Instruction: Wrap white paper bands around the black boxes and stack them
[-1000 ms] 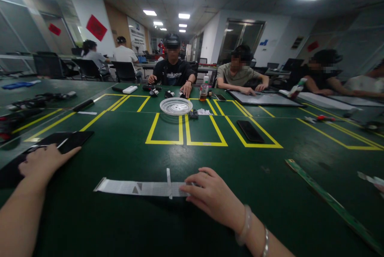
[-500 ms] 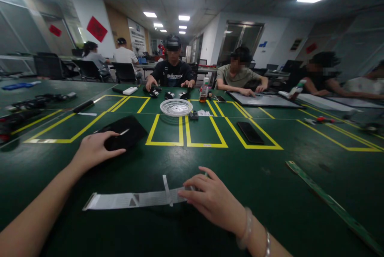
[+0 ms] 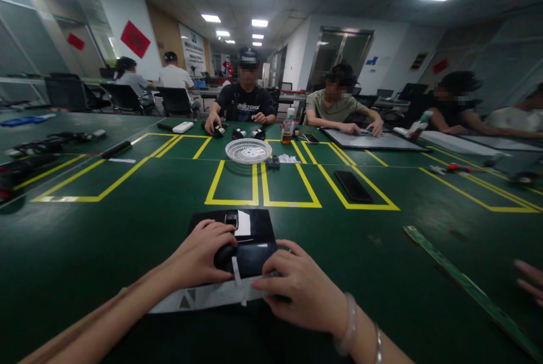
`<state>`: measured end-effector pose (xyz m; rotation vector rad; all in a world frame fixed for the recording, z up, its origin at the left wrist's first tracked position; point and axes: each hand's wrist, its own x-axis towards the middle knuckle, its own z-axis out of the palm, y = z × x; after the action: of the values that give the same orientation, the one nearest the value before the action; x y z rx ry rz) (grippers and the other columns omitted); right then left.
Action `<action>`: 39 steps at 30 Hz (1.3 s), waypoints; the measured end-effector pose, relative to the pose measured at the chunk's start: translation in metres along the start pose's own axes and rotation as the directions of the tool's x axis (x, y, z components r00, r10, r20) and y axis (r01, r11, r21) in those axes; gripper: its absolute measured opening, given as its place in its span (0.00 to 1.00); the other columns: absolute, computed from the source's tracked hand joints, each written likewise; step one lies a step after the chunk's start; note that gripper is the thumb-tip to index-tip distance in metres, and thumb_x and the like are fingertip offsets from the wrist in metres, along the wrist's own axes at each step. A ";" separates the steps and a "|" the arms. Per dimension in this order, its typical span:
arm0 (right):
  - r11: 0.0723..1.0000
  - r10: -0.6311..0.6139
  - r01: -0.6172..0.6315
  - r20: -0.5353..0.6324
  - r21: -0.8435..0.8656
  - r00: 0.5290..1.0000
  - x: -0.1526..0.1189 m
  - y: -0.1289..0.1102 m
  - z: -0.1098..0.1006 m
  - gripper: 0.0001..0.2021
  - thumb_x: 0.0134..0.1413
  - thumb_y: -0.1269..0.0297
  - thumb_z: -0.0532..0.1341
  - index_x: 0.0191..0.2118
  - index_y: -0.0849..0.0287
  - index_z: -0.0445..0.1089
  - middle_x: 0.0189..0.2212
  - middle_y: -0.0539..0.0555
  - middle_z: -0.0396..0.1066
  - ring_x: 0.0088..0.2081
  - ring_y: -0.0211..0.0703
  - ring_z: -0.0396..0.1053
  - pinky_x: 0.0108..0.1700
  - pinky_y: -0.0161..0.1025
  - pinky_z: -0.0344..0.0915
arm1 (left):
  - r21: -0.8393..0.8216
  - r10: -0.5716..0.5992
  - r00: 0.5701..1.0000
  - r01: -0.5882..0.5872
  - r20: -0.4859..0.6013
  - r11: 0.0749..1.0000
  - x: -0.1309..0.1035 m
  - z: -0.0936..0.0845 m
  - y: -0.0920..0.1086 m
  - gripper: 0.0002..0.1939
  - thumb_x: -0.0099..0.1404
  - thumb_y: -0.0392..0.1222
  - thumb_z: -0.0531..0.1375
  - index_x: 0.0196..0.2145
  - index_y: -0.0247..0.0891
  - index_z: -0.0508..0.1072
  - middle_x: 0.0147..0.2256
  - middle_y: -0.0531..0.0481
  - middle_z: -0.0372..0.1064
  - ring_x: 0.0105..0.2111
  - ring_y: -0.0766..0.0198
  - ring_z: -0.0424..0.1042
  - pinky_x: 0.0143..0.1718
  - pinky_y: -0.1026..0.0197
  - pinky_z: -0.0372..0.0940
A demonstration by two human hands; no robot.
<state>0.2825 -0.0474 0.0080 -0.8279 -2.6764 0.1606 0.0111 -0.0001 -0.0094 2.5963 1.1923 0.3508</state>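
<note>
Cable, flat, white and ribbon-shaped [image 3: 207, 297]: stretched crosswise along the near edge of the flat, glossy black panel [image 3: 261, 228], crossed by a narrow white strip [image 3: 236, 272] and partly covered by the left forearm [image 3: 136, 303].
Left hand [image 3: 203, 252]: curved over the panel, thumb and fingers apart; whether it is gripped or merely touched cannot be told.
Right hand [image 3: 306, 291]: closed in a pinch on the cable's right end, partly hidden by the fingers.
Table, dark green [image 3: 360, 256]: marked with yellow tape outlines [image 3: 233, 202]; a round, slatted white plastic basket [image 3: 248, 160] is set near two of them, a flat black rectangular phone [image 3: 353, 185] within another.
Right edge: another person's hand [image 3: 532, 273] is cut off, near a long, thin green strip [image 3: 458, 279].
</note>
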 end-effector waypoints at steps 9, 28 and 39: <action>0.996 0.063 -0.063 -0.015 -0.066 0.998 0.001 0.003 0.000 0.15 0.63 0.65 0.60 0.53 0.44 0.69 0.45 0.50 0.72 0.46 0.42 0.69 0.63 0.56 0.50 | -0.082 -0.008 0.999 0.011 0.040 0.997 -0.007 -0.018 -0.005 0.12 0.73 0.47 0.54 0.40 0.39 0.75 0.51 0.43 0.65 0.50 0.51 0.65 0.49 0.54 0.62; 0.941 0.257 -0.238 0.054 -0.239 0.965 0.001 0.008 0.014 0.28 0.59 0.76 0.56 0.62 0.43 0.61 0.59 0.57 0.66 0.59 0.57 0.62 0.62 0.73 0.46 | 0.184 -0.259 0.961 0.239 0.094 0.953 -0.005 -0.016 -0.010 0.08 0.68 0.46 0.63 0.34 0.39 0.72 0.35 0.48 0.69 0.34 0.55 0.69 0.28 0.62 0.56; 0.951 0.254 -0.230 0.097 -0.208 0.962 0.001 0.004 0.019 0.27 0.60 0.73 0.57 0.63 0.44 0.61 0.63 0.56 0.60 0.65 0.57 0.54 0.66 0.67 0.40 | 0.201 -0.024 1.000 0.027 -0.015 0.979 -0.009 -0.011 -0.009 0.27 0.61 0.52 0.69 0.54 0.40 0.70 0.54 0.45 0.66 0.53 0.47 0.65 0.53 0.48 0.61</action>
<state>0.2770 -0.0437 -0.0103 -1.2481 -2.7264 0.0061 -0.0043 0.0001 -0.0027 2.7492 1.3274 0.2526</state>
